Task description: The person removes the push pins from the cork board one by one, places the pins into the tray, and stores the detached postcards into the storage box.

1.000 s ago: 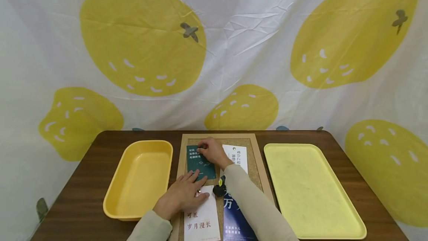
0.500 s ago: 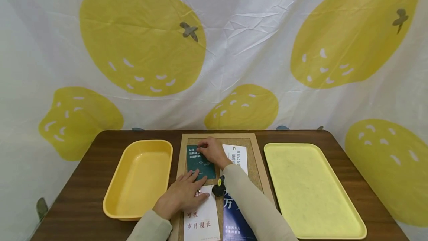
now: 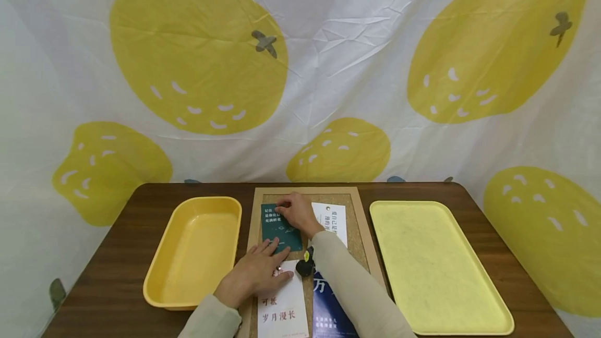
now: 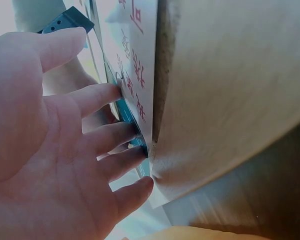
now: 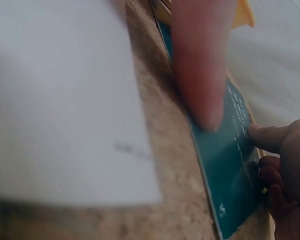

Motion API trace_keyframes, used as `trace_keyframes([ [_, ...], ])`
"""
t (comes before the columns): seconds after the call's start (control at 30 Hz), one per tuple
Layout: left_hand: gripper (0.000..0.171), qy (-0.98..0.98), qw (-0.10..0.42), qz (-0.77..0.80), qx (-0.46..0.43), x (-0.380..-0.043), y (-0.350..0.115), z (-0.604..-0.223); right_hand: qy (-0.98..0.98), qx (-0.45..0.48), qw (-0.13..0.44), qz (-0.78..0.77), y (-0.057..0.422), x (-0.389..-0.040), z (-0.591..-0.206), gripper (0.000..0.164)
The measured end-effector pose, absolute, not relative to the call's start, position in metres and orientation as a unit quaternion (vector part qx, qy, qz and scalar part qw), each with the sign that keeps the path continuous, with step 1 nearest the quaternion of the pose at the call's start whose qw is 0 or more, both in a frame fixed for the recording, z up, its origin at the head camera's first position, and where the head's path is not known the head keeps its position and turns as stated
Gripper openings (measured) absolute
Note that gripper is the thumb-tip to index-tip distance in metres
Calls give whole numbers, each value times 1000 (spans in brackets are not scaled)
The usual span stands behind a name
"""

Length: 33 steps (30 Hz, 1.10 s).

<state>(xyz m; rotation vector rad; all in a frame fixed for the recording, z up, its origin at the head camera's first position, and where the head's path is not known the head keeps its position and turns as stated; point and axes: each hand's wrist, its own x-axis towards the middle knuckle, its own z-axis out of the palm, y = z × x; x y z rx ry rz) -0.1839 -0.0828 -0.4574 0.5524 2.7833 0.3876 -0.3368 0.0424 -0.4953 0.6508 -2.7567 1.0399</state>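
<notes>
A dark green card (image 3: 281,228) with white print lies on a cork board (image 3: 358,223) with a pale wooden frame. My left hand (image 3: 259,270) rests spread, its fingertips on the card's lower edge and its palm over a white sheet (image 3: 281,317) with red characters. My right hand (image 3: 299,214) is bent over the card's top, thumb and index finger pinched together there on something small that they hide. In the right wrist view, the right thumb (image 5: 267,136) touches the green card near its print, other fingers curled; a large blurred left-hand finger (image 5: 200,65) crosses in front.
A white sheet (image 3: 339,218) and a dark blue sheet (image 3: 328,317) lie on the board's right side, partly under the right arm. A deep orange-yellow basin (image 3: 155,275) stands left of the board, a flat pale-yellow tray (image 3: 436,270) right of it. Behind hangs a lemon-print cloth (image 3: 310,93).
Both hands keep their places on the green card. The right wrist and its black camera shift very slightly to the left.
</notes>
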Motion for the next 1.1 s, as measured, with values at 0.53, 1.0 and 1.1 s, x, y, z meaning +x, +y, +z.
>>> trace_keyframes([
  [0.53, 63, 960, 143, 141, 195, -184, -85, -458, -928, 206, 41, 307, 37, -337, -496, 7],
  [1.0, 63, 958, 151, 148, 194, -184, -85, -456, -936, 201, 28, 288, 33, -340, -493, 12],
  [1.1, 63, 957, 153, 148, 195, -184, -85, -456, -938, 201, 29, 282, 33, -340, -491, 13],
])
